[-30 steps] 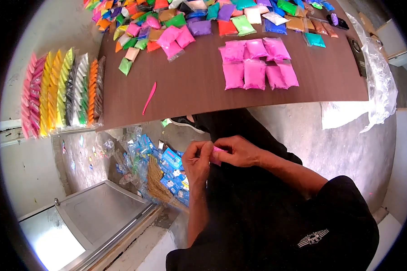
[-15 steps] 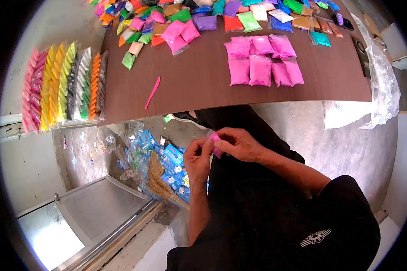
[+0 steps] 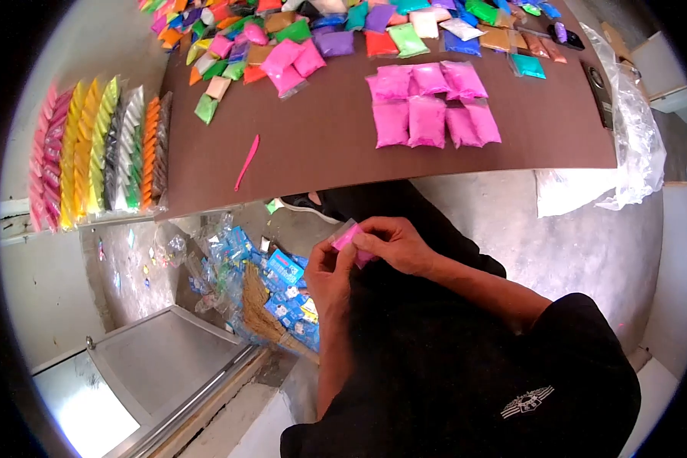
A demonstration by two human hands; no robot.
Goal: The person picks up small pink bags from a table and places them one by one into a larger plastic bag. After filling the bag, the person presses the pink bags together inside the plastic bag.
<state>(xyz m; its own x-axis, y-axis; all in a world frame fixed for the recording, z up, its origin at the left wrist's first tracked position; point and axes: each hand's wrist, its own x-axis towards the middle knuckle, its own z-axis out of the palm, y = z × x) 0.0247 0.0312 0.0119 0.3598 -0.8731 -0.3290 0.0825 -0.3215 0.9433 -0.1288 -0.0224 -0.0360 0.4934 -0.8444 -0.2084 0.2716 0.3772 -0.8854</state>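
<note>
A small pink packet (image 3: 348, 235) is pinched between my two hands over my lap, just off the table's front edge. My left hand (image 3: 329, 276) grips its left side between thumb and fingers. On the right side, my right hand (image 3: 393, 246) holds the packet with thumb and bent fingers. Part of the packet is hidden behind the fingers. Beyond the hands, several pink packets (image 3: 426, 118) lie in two rows on the brown table (image 3: 313, 145). A pink plastic tool (image 3: 247, 162) rests on the table further left.
Many coloured packets (image 3: 336, 42) are heaped along the table's far side. Rows of wrapped coloured packs (image 3: 91, 156) stand at its left end. Clear plastic (image 3: 640, 130) hangs off the right end. Below are a straw broom (image 3: 261, 301) and blue packaging (image 3: 286, 269) on the floor.
The view has shifted slightly, moving the table and its items left. The packet is turned, and more of its clear upper edge shows between my fingers.
</note>
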